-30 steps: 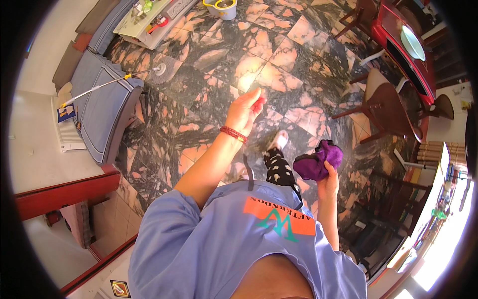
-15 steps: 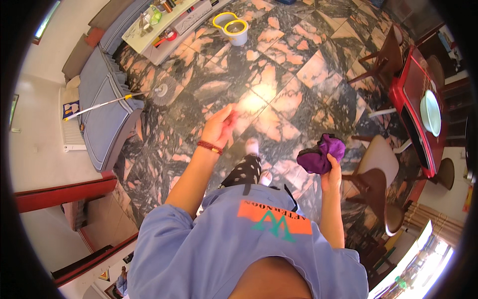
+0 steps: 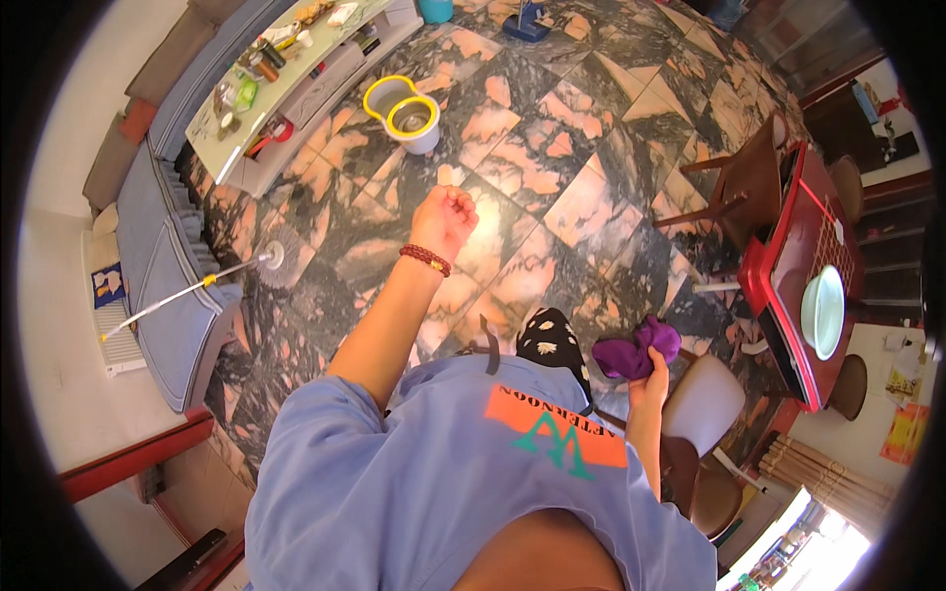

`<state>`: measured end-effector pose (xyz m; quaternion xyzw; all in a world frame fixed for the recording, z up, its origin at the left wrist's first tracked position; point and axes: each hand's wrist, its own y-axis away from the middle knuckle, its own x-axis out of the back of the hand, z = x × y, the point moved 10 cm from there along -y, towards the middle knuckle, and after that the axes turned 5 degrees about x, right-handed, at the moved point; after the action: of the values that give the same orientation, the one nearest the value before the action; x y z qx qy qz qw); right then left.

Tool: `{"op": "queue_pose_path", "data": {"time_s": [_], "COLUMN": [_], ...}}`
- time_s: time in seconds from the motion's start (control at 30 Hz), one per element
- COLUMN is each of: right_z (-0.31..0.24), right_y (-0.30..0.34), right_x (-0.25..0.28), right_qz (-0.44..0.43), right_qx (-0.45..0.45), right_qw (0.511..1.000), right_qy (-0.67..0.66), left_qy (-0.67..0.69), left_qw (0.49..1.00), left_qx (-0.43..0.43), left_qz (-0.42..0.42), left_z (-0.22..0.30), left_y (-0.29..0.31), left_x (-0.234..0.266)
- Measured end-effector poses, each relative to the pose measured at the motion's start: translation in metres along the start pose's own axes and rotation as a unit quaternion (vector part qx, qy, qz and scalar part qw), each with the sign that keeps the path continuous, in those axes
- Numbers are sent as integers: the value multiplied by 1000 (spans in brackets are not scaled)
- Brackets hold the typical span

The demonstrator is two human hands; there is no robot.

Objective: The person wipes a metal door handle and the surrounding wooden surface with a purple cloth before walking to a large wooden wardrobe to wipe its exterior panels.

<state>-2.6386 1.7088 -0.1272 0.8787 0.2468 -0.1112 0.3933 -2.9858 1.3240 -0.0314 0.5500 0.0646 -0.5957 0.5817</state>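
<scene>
My right hand (image 3: 650,382) grips a bunched purple cloth (image 3: 631,348), held low at my right side near a chair. The cloth bulges above the fingers, and part of it is darker. Stretched out in front of me, my left hand (image 3: 445,219) has its fingers curled in, with nothing seen in them. A braided dark red bracelet (image 3: 426,259) circles that wrist. Beyond the left hand, apart from it, a grey-white mop bucket (image 3: 421,141) with a yellow rim stands on the marble floor (image 3: 552,222).
A mop (image 3: 187,293) leans across the blue sofa (image 3: 182,325) at left. The long low table (image 3: 212,148) at far left carries bottles and small items. At right are brown chairs (image 3: 705,399) and a red table (image 3: 788,295) with a pale green basin (image 3: 822,311).
My view has shifted forward, bringing the bucket closer. My left hand's fingers have curled in. The purple cloth stays in my right hand, now lower in view.
</scene>
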Motion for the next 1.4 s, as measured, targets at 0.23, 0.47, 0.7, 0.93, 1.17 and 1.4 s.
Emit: {"op": "queue_pose_path", "data": {"time_s": [0.23,0.47,0.7,0.93,1.17,1.4], "right_z": [-36,-117,-164,-138,-137,-137], "right_y": [-176,-372,-502,-625,-727,-904], "right_x": [-92,-314,-547,-622,-673,-746], "right_qz": [46,-40,-111,-17,59,55], "right_qx": [-42,-25,8,-33,-71,-127], "right_qw": [997,994,987,990,989,973], "right_qy": [40,98,116,134,119,185], "left_qy": [-13,42,38,52,-60,-31], "left_qw": [997,989,981,990,981,973], "left_qx": [-52,-129,-172,-117,-148,-177], "left_qz": [51,64,76,54,113,144], "left_z": [68,166,258,344,441,516], "left_y": [-175,-299,-430,-610,-750,-897], "left_x": [-91,-161,-202,-253,-325,-382]}}
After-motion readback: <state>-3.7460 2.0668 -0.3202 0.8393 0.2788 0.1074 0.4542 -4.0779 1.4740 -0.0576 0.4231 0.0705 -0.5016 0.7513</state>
